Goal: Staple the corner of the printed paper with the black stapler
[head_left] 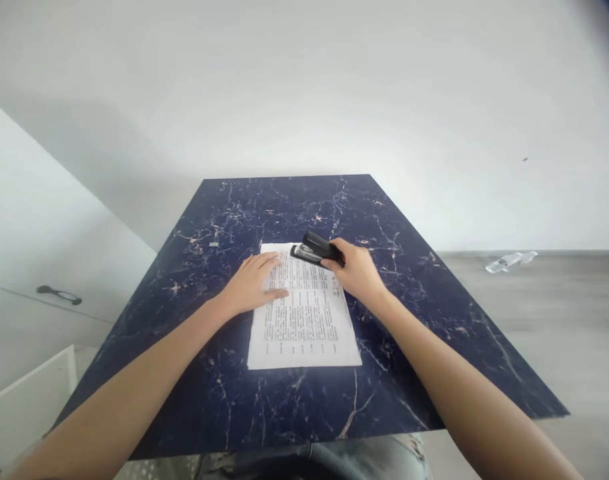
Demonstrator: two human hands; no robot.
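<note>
Printed paper (pixel 304 320) lies flat on the dark blue marble-patterned table (pixel 284 407), its lines of text facing up. My left hand (pixel 254 283) rests on the paper's left edge, fingers stretched out and thumb apart. A black stapler (pixel 318 249) is gripped from its right end by my right hand (pixel 357 267), over the upper part of the paper. The stapler's jaws point left and stand apart. Whether the paper's edge sits between them, I cannot tell.
A small pale scrap (pixel 213 244) lies on the table, left of the paper. On the floor to the right is a clear plastic item (pixel 510 261). A white wall (pixel 304 87) stands behind the table, and a dark handle (pixel 59 295) is on a white panel at left.
</note>
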